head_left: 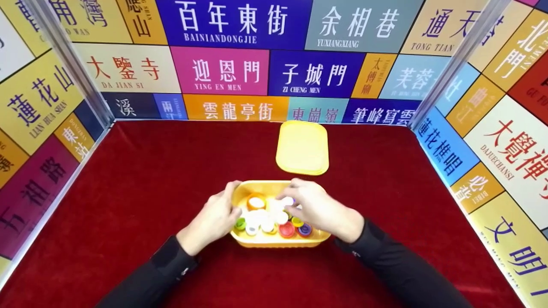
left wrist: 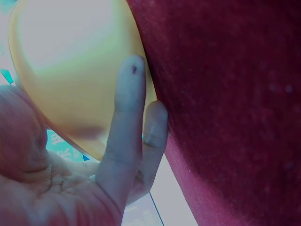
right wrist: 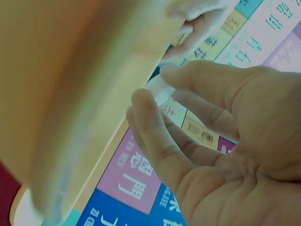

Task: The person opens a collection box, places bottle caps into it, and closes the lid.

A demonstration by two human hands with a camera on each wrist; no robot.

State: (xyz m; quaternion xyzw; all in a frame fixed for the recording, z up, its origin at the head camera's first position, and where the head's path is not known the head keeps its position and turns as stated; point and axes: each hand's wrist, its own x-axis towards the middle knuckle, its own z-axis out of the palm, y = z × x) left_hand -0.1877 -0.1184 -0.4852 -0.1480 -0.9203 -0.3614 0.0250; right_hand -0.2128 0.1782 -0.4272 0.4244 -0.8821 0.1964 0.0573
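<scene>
A yellow plastic bin (head_left: 280,244) stands on the red cloth, holding several small round pieces in white, orange, red, purple and green. My left hand (head_left: 212,218) grips the bin's left end, thumb over the rim; in the left wrist view its fingers (left wrist: 129,89) lie along the bin's outer wall (left wrist: 80,103). Over the bin's right half, my right hand (head_left: 319,209) pinches a small white piece (right wrist: 161,89) between thumb and fingertips. Glare washes out the white pieces in the middle of the bin.
A yellow lid-like tray (head_left: 302,147) lies on the red cloth (head_left: 171,162) behind the bin. Panels with Chinese street names (head_left: 231,70) enclose the table at the back and both sides, with metal posts at the corners.
</scene>
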